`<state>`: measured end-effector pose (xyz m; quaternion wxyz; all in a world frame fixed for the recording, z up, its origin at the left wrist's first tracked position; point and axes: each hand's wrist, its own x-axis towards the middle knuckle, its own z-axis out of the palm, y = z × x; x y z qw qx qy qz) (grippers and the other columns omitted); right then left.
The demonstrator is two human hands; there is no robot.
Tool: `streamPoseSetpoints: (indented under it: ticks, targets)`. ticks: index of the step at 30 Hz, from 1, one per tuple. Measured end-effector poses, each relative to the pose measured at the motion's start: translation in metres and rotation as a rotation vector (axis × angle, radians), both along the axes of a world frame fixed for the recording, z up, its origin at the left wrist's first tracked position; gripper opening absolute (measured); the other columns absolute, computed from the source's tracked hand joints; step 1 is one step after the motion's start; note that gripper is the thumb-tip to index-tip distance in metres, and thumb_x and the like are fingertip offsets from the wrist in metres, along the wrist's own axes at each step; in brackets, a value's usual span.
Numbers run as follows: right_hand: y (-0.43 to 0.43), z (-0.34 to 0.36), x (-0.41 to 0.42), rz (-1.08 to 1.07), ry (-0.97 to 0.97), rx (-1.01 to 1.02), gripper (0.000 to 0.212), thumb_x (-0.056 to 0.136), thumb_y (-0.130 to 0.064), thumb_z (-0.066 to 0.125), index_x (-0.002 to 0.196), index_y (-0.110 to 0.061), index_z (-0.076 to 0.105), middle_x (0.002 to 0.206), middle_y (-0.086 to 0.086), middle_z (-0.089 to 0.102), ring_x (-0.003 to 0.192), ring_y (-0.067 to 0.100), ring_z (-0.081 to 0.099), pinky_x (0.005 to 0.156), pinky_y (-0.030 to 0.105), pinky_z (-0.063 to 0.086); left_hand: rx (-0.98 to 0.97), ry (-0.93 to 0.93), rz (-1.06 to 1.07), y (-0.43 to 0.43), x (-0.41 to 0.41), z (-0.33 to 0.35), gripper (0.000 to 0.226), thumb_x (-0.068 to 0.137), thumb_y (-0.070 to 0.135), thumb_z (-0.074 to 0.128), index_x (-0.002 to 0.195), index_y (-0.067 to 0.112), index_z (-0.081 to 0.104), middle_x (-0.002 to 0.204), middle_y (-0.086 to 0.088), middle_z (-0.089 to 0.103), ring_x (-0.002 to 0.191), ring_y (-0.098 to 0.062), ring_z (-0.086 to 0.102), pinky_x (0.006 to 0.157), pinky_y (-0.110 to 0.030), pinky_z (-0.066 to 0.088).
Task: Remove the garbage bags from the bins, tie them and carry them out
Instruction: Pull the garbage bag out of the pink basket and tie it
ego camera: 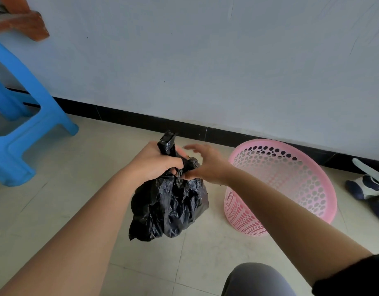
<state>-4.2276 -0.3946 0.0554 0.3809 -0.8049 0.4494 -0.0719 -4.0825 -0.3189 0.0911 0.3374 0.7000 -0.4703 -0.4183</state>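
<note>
A full black garbage bag (169, 208) hangs just above the tiled floor in the middle of the view. My left hand (154, 161) is clenched around its twisted neck, and a loose end of plastic sticks up above my fist. My right hand (202, 165) pinches the knotted part of the neck with thumb and a finger while the other fingers are spread and blurred. To the right stands a pink perforated bin (291, 186) with no bag inside it.
A blue plastic stool (19, 116) stands at the left against the white wall. A wooden furniture leg (28, 24) shows at top left. Dark and white shoes (370, 186) lie at the right edge. My knee (257, 280) is at the bottom.
</note>
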Motion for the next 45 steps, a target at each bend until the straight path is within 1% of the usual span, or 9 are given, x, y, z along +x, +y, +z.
streamPoseSetpoints:
  ticks: [6,10,15,18,23,28,34,41,45]
  targets:
    - [0.006,-0.017,0.006,-0.042,0.000,-0.057,0.049,0.067,-0.043,0.083,0.106,-0.022,0.063,0.126,0.001,0.051,0.123,0.022,0.035,0.101,0.044,0.032,0.045,-0.070,0.001,0.003,0.009,-0.001,0.025,0.074,0.003,0.069,0.094,0.018,0.068,0.059,-0.001,0.066,0.055,-0.012,0.065,0.055,-0.016,0.050]
    - [0.011,-0.020,0.008,-0.054,-0.078,-0.089,0.036,0.069,-0.037,0.082,0.088,-0.021,0.056,0.094,0.000,0.060,0.098,0.023,0.054,0.091,0.046,0.044,0.034,-0.260,0.019,0.005,0.017,-0.007,0.022,0.070,0.009,0.069,0.091,0.014,0.070,0.065,-0.002,0.071,0.061,-0.014,0.071,0.070,-0.026,0.053]
    - [0.018,-0.024,0.012,-0.046,-0.167,-0.146,0.028,0.078,-0.023,0.073,0.079,-0.019,0.045,0.064,-0.008,0.048,0.064,0.016,0.046,0.071,0.032,0.031,-0.018,-0.543,0.053,0.006,0.013,-0.013,0.013,0.072,0.015,0.070,0.063,0.018,0.062,0.057,-0.003,0.060,0.054,-0.018,0.054,0.046,-0.025,0.036]
    - [0.020,-0.025,0.015,-0.067,-0.210,-0.168,0.030,0.081,-0.019,0.069,0.075,-0.024,0.039,0.061,-0.009,0.047,0.060,0.013,0.043,0.070,0.030,0.028,-0.026,-0.605,0.102,0.004,0.011,-0.021,0.018,0.077,0.025,0.068,0.061,0.018,0.062,0.059,-0.004,0.062,0.058,-0.022,0.058,0.050,-0.029,0.044]
    - [0.017,-0.023,0.017,-0.104,-0.223,-0.147,0.031,0.077,-0.017,0.068,0.088,-0.024,0.040,0.077,-0.003,0.064,0.066,0.020,0.056,0.068,0.034,0.040,-0.060,-0.192,0.372,-0.002,0.012,-0.027,0.006,0.072,0.013,0.075,0.070,0.013,0.069,0.065,-0.002,0.063,0.064,-0.016,0.059,0.055,-0.024,0.042]
    - [0.015,-0.016,0.011,-0.157,-0.251,-0.029,0.035,0.077,-0.015,0.073,0.095,-0.018,0.044,0.095,0.003,0.072,0.057,0.014,0.056,0.049,0.025,0.041,-0.100,0.341,0.545,0.001,0.016,-0.032,0.028,0.070,-0.001,0.076,0.096,0.009,0.075,0.073,-0.012,0.069,0.068,-0.022,0.066,0.080,-0.031,0.055]
    - [0.017,-0.023,0.013,-0.142,-0.239,-0.054,0.024,0.078,-0.015,0.075,0.091,-0.018,0.055,0.086,0.005,0.073,0.058,0.016,0.057,0.052,0.027,0.044,-0.016,0.534,0.383,0.007,0.026,-0.032,0.033,0.059,0.018,0.085,0.089,0.008,0.076,0.091,-0.007,0.074,0.103,-0.028,0.067,0.103,-0.045,0.044]
    - [0.018,-0.020,0.018,-0.148,-0.299,0.151,0.008,0.075,-0.015,0.066,0.082,-0.018,0.063,0.077,0.011,0.070,0.063,0.024,0.055,0.062,0.032,0.042,-0.054,0.480,0.458,0.007,0.026,-0.036,0.016,0.071,0.019,0.080,0.086,0.015,0.076,0.093,-0.011,0.073,0.099,-0.028,0.065,0.099,-0.040,0.046]
    - [0.016,-0.008,0.018,-0.290,-0.392,0.299,0.034,0.076,-0.027,0.052,0.098,-0.005,0.066,0.090,0.005,0.066,0.077,0.015,0.056,0.071,0.032,0.042,-0.056,0.447,0.383,0.006,0.026,-0.035,0.022,0.071,0.015,0.079,0.091,0.012,0.072,0.085,-0.005,0.070,0.092,-0.021,0.063,0.091,-0.033,0.044]
